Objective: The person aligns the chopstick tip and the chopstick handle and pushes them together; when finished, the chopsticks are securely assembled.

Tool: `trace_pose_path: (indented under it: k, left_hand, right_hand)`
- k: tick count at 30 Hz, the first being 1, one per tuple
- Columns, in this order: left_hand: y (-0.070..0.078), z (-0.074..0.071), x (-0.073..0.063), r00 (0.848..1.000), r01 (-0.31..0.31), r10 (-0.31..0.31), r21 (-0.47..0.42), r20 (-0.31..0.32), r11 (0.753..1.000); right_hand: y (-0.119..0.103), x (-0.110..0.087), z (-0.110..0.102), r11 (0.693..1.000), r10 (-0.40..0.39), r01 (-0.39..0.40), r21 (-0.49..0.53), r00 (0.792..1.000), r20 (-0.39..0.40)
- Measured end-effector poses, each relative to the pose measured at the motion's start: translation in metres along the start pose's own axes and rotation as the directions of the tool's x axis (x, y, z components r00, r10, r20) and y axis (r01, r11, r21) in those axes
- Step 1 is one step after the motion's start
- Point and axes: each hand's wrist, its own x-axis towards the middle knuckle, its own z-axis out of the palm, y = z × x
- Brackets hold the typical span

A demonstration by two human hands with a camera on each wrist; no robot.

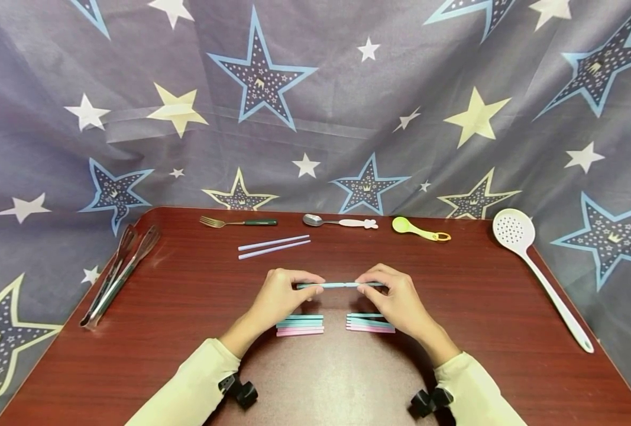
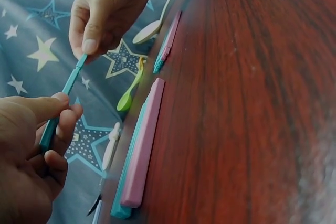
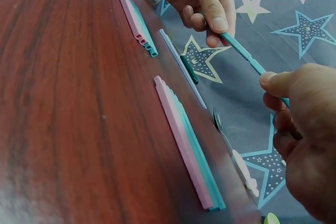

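A thin teal chopstick (image 1: 337,285) is held level above the table, with a narrower seam near its middle where two sections meet end to end. My left hand (image 1: 283,296) pinches its left section between thumb and fingers. The right section is pinched by my right hand (image 1: 395,299). Whether the sections are fully joined, I cannot tell. Below the left hand lies a row of teal and pink chopstick sections (image 1: 300,331); a similar row (image 1: 370,329) lies below the right hand. Both rows show side by side in the right wrist view, the right-hand row (image 3: 181,142) being nearer.
Two lilac chopsticks (image 1: 274,243) lie beyond the hands. Along the back edge are a green-handled fork (image 1: 240,223), a white-handled spoon (image 1: 342,222) and a lime measuring spoon (image 1: 420,230). Metal tongs (image 1: 118,278) lie at the left, a white skimmer (image 1: 541,275) at the right.
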Motion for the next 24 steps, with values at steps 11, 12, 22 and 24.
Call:
trace_pose_path:
  k: [11,12,22,24]
  left_hand:
    - [-0.0022,0.0005,-0.0012,0.989,-0.142,0.145,0.076,-0.036,0.987]
    - [-0.0023,0.0009,-0.0012,0.987,-0.153,0.155,0.069,-0.036,0.986]
    - [-0.0053,0.0039,-0.0025,0.975,-0.217,0.219,0.043,-0.048,0.975]
    - [-0.0069,0.0056,-0.0029,0.970,-0.234,0.236,0.042,-0.051,0.971]
  right_hand:
    - [-0.0050,-0.0008,0.0025,1.000,-0.004,0.004,0.012,1.000,-0.008]
    - [-0.0051,-0.0010,0.0027,1.000,-0.001,0.002,0.014,1.000,-0.009]
    - [-0.0029,-0.0025,0.0088,1.000,0.019,-0.019,0.019,1.000,-0.004]
    - [-0.0029,-0.0029,0.0099,1.000,0.021,-0.021,0.023,1.000,-0.004]
